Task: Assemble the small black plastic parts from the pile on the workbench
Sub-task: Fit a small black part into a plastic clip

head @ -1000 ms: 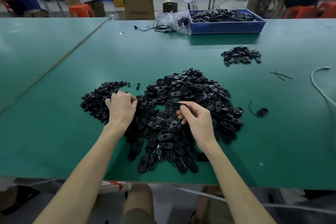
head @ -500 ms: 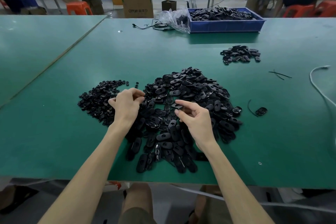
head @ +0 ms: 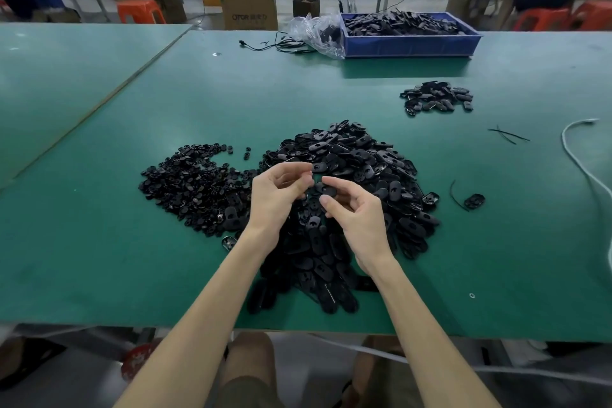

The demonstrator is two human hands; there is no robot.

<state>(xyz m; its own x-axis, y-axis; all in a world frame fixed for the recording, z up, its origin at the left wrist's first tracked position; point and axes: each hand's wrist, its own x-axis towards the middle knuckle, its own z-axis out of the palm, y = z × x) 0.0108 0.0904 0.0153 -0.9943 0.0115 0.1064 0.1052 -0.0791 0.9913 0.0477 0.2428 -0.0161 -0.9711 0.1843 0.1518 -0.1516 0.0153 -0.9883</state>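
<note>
My right hand (head: 359,214) pinches one black oval part (head: 321,189) between thumb and pointing finger. My left hand (head: 276,195) is just beside it with curled fingers. I cannot tell if it holds anything. Both are above the big pile (head: 371,162). A pile of smaller bits (head: 188,182) lies to the left. A blue tray (head: 410,46) sits far off.

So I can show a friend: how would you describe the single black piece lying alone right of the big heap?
On the green workbench, find the big pile of black parts. Off its right edge lies the lone part, touching no heap, with a thin curved strand beside it.
</note>
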